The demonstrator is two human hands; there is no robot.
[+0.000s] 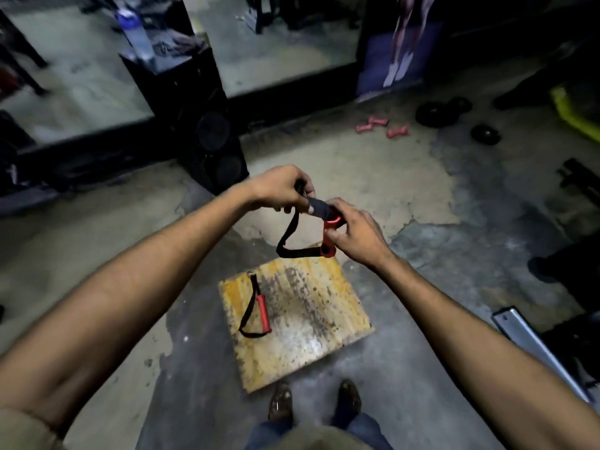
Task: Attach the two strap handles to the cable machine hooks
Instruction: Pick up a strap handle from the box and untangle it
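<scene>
Worn concrete floor (pixel 373 177) carries yellow board (pixel 302 323). Second strap handle (pixel 256 306), red grip with black loop, lies on board's left part. Pink dumbbells (pixel 383 126) and dark weight plates (pixel 444 113) well beyond board, on floor.

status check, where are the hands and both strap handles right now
Left hand and right hand both gripping one strap handle, held up. Second strap handle lying on the yellow board. No cable hook clearly in view.
</scene>
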